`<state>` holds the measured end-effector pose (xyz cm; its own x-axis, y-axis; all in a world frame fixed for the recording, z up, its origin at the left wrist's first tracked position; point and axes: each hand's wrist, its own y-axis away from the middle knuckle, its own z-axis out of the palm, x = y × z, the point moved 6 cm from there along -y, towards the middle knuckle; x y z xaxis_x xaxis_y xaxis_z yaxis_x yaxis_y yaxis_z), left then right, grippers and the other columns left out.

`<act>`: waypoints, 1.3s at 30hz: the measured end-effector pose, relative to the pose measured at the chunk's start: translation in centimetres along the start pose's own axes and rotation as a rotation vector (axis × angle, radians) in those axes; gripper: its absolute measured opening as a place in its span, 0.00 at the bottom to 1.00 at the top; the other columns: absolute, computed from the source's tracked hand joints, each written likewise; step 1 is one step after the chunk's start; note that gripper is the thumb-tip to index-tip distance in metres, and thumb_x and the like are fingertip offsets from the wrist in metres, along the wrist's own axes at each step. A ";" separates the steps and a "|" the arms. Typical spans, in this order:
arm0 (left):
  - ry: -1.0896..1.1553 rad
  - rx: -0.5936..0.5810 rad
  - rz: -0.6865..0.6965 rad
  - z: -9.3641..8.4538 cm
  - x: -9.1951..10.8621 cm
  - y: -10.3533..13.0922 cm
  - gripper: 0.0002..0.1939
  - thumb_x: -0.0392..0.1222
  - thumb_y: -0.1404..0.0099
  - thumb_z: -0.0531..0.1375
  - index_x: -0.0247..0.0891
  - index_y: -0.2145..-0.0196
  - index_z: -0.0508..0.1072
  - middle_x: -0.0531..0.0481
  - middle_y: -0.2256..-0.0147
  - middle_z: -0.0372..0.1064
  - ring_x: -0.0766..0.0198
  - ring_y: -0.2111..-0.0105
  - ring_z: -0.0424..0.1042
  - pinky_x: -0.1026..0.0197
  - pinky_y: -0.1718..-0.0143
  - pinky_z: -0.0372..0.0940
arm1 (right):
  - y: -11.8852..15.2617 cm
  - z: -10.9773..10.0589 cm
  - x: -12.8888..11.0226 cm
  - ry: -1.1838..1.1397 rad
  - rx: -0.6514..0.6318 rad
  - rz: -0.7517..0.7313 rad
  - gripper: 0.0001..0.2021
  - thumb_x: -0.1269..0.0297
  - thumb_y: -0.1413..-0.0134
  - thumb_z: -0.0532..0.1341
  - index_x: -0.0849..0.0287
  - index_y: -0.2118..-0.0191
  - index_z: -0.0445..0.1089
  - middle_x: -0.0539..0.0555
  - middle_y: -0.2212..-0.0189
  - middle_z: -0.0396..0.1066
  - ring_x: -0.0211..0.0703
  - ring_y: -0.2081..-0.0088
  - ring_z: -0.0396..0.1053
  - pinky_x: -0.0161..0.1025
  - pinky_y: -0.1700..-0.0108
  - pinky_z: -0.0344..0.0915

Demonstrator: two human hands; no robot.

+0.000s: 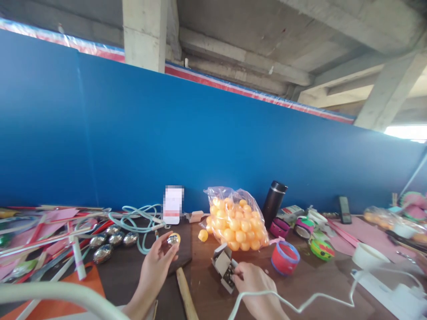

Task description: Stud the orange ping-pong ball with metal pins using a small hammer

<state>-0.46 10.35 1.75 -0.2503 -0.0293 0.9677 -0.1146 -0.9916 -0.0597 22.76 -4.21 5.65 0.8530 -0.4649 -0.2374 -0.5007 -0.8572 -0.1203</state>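
Note:
My left hand is raised over the table, its thumb and fingers closed round a small ball with a shiny silver face and a yellow-orange edge. Lower and to the right, my right hand has its fingertips pinched at the mouth of a small open cardboard box. Small dark metallic pieces lie in that box; what the fingertips hold, if anything, is hidden. Between my hands, a wooden handle lies on the table. Behind the box sits a clear bag of orange balls, with a loose orange ball beside it.
Several silver balls and a light blue cord lie left, near sticks and paper. A phone leans on the blue wall. A black bottle and red-blue tape roll stand right. A white cable crosses the front.

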 end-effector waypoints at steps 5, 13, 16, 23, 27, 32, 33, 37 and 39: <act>-0.014 0.001 0.011 0.2 0.3 0.1 0.26 0.47 0.52 0.64 0.36 0.56 0.67 0.50 0.68 0.70 0.61 0.69 0.72 0.61 0.72 0.71 | -0.6 1.0 0.1 0.035 -0.014 0.015 0.09 0.66 0.52 0.53 0.50 0.77 0.68 0.49 0.73 0.74 0.43 0.68 0.71 0.35 0.72 0.56; -0.011 -0.008 0.006 0.3 0.2 0.1 0.26 0.48 0.53 0.64 0.36 0.56 0.67 0.51 0.70 0.71 0.61 0.71 0.72 0.62 0.74 0.70 | -1.0 2.2 0.5 0.095 -0.010 0.053 0.07 0.67 0.49 0.54 0.52 0.76 0.66 0.48 0.72 0.73 0.44 0.68 0.72 0.37 0.71 0.56; -0.014 -0.007 0.004 0.3 0.2 0.2 0.26 0.48 0.53 0.64 0.36 0.57 0.68 0.51 0.71 0.71 0.61 0.71 0.72 0.62 0.75 0.70 | -0.8 2.1 0.4 0.107 -0.007 0.045 0.08 0.67 0.49 0.54 0.53 0.75 0.66 0.48 0.73 0.73 0.44 0.67 0.72 0.37 0.71 0.57; -0.019 -0.002 -0.013 0.4 0.4 0.3 0.27 0.49 0.54 0.65 0.36 0.57 0.68 0.50 0.70 0.71 0.61 0.72 0.72 0.62 0.75 0.70 | -0.6 1.5 0.1 0.099 -0.038 0.060 0.05 0.65 0.51 0.57 0.52 0.76 0.66 0.48 0.72 0.72 0.42 0.67 0.70 0.36 0.71 0.55; -0.033 -0.012 -0.013 0.5 0.4 0.3 0.26 0.49 0.53 0.64 0.36 0.57 0.67 0.51 0.70 0.70 0.62 0.71 0.72 0.62 0.74 0.69 | -0.6 1.7 0.2 0.106 -0.036 0.063 0.06 0.65 0.51 0.56 0.53 0.76 0.65 0.48 0.72 0.72 0.42 0.68 0.70 0.37 0.71 0.54; -0.029 -0.016 0.003 0.4 0.2 0.3 0.27 0.49 0.53 0.64 0.36 0.56 0.67 0.50 0.70 0.70 0.61 0.71 0.72 0.62 0.74 0.70 | -0.8 2.0 0.2 0.114 -0.022 0.050 0.06 0.65 0.50 0.55 0.53 0.75 0.65 0.48 0.71 0.72 0.44 0.67 0.71 0.38 0.70 0.56; -0.028 -0.014 0.007 0.4 0.2 0.2 0.27 0.49 0.53 0.64 0.36 0.56 0.67 0.50 0.70 0.71 0.61 0.71 0.72 0.61 0.75 0.70 | -0.8 2.0 0.2 0.114 -0.022 0.052 0.06 0.65 0.50 0.55 0.52 0.75 0.66 0.48 0.71 0.72 0.44 0.66 0.71 0.38 0.70 0.57; -0.040 -0.016 0.013 0.4 0.2 0.2 0.27 0.49 0.53 0.64 0.36 0.56 0.67 0.51 0.70 0.70 0.61 0.72 0.72 0.61 0.75 0.70 | -0.7 2.0 0.2 0.116 -0.025 0.049 0.06 0.67 0.51 0.54 0.53 0.75 0.66 0.50 0.71 0.73 0.45 0.66 0.71 0.39 0.69 0.58; -0.035 -0.016 0.013 0.4 0.2 0.3 0.27 0.49 0.54 0.64 0.36 0.56 0.68 0.51 0.71 0.70 0.61 0.72 0.72 0.62 0.75 0.70 | -0.6 2.0 0.1 0.096 -0.031 0.013 0.07 0.68 0.50 0.52 0.53 0.75 0.65 0.51 0.70 0.72 0.45 0.66 0.71 0.39 0.69 0.59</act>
<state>-0.14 10.04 2.02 -0.2176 -0.0466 0.9749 -0.1271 -0.9890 -0.0757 22.87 -3.28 3.81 0.8576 -0.4935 -0.1452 -0.5080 -0.8568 -0.0881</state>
